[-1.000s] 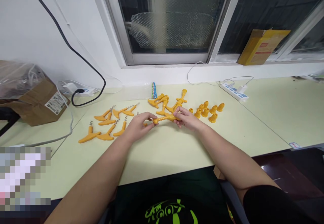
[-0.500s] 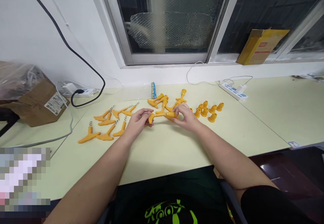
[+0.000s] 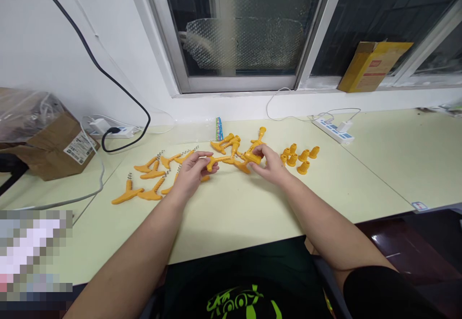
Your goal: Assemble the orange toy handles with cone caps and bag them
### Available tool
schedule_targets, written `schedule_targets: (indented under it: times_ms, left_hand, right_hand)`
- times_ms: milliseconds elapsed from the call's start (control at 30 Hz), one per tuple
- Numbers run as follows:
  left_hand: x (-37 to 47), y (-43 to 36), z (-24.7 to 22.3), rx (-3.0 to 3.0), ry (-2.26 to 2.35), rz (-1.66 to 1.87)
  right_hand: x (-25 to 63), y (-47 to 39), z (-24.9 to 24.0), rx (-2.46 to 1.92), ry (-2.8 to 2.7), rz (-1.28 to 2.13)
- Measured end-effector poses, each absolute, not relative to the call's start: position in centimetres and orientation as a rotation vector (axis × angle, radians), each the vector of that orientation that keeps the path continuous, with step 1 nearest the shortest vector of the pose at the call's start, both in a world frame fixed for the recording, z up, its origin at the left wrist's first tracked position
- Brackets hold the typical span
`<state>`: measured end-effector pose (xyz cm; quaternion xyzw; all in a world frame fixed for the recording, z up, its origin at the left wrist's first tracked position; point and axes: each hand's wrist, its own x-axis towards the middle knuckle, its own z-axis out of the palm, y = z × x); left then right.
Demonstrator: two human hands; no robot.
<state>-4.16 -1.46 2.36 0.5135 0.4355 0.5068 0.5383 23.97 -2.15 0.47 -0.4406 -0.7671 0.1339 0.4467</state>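
Note:
My left hand (image 3: 196, 169) is closed on the T-shaped handle of a yellow corkscrew (image 3: 221, 159), held level over the table with its worm end pointing right. In my right hand (image 3: 270, 165) a yellow flared sleeve (image 3: 253, 155) is pinched between thumb and fingers. A small gap parts the sleeve from the corkscrew's tip. Behind and below them lie several corkscrews with sleeves fitted (image 3: 259, 138), partly hidden by my right hand. Left of my left hand, several corkscrews with bare metal worms (image 3: 128, 192) are spread out. Several loose sleeves (image 3: 303, 167) stand right of my right hand.
The pale table (image 3: 231, 227) runs along a wall and window. A cardboard box (image 3: 54, 146) stands at the left beside a black cable (image 3: 94, 59). A power strip (image 3: 332, 130) lies at the back right. A clear plastic bag (image 3: 195, 129) lies behind the corkscrews.
The sleeve was against the corkscrew's worm end; now it is apart and tilted, moved slightly right and up. My left hand and corkscrew have shifted slightly left.

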Motion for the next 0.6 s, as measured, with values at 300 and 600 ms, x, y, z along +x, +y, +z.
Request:
schedule_targets:
  times_ms: [300, 600]
  left_hand:
    - [-5.4, -0.7, 1.3, 1.713, 1.582, 1.224]
    - [-5.8, 0.3, 0.1, 1.817, 1.616, 1.01]
  right_hand:
    - [26.2, -1.7, 1.1, -1.23, -1.915, 0.174]
    - [27.9, -0.6, 0.4, -1.647, -1.917, 0.15]
